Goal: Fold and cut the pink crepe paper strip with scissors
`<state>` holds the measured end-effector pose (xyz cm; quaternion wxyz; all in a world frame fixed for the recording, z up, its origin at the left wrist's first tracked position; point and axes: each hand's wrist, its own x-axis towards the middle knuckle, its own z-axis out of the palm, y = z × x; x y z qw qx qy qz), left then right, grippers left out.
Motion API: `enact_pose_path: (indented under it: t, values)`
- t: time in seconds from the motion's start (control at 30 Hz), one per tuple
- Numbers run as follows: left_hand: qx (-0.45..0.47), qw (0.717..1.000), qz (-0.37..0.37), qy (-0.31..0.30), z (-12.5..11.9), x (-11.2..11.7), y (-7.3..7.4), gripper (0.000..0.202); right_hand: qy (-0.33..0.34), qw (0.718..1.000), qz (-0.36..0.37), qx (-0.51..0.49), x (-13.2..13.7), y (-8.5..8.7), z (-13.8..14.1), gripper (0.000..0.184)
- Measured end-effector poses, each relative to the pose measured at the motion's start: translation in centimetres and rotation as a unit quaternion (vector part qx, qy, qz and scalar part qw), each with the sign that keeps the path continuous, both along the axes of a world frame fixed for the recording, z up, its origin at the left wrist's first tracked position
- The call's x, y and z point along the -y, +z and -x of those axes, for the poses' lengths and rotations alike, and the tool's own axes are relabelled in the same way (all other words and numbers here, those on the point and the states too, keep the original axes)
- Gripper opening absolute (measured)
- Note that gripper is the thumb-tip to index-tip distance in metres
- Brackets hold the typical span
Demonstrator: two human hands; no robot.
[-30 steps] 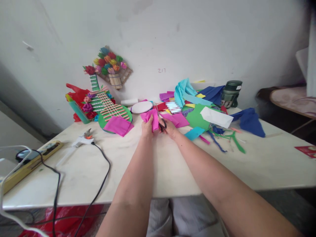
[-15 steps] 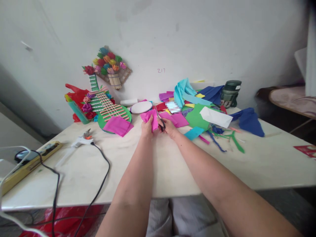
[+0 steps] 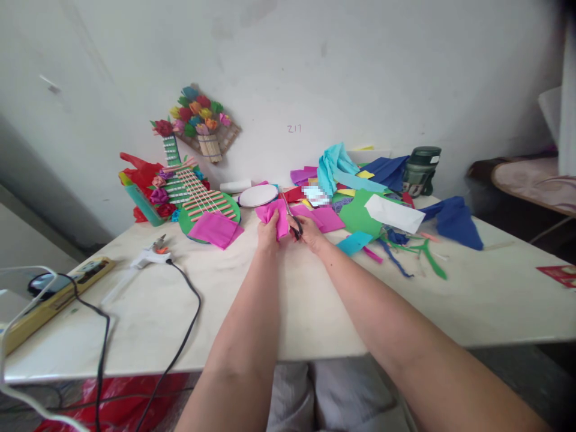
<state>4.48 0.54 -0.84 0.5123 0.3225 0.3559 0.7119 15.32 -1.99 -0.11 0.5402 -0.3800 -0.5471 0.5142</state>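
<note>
Near the middle of the table my left hand (image 3: 269, 230) is closed on a piece of pink crepe paper (image 3: 279, 215). Just to its right, my right hand (image 3: 309, 232) grips a pair of scissors (image 3: 296, 227) by the dark handles, with the blades pointing away from me along the paper's right edge. Whether the blades are parted I cannot tell. Behind my right hand lie more pink sheets (image 3: 327, 218). Another folded pink piece (image 3: 213, 229) rests on the lower part of a green guitar-shaped craft (image 3: 184, 221) to the left.
A glue gun (image 3: 153, 257) with a black cord and a yellow power strip (image 3: 58, 294) are on the left. Coloured paper and scraps, including a green sheet (image 3: 355, 213), heap up on the right near a dark green bottle (image 3: 422, 171). A white disc (image 3: 258, 195) lies behind my hands.
Both hands keep nearly the same place and hold on the pink paper and the scissors. The whole view has shifted very slightly.
</note>
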Motion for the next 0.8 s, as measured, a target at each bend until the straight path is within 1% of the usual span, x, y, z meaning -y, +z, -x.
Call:
enact_pose_path:
  t: [0.13, 0.53, 0.8]
  values:
    - [0.006, 1.0, -0.004, -0.009, -0.02, 0.07, 0.05, 0.02, 0.0, 1.0, 0.001, -0.006, -0.03, -0.05, 0.04, 0.044]
    - [-0.001, 1.0, -0.002, -0.003, 0.06, -0.12, -0.07, 0.023, -0.003, 1.0, -0.003, -0.003, -0.22, -0.26, 0.18, 0.043]
    - [-0.001, 1.0, 0.0, 0.001, 0.05, -0.14, -0.14, 0.021, 0.008, 1.0, -0.023, 0.007, -0.52, -0.73, 0.14, 0.044]
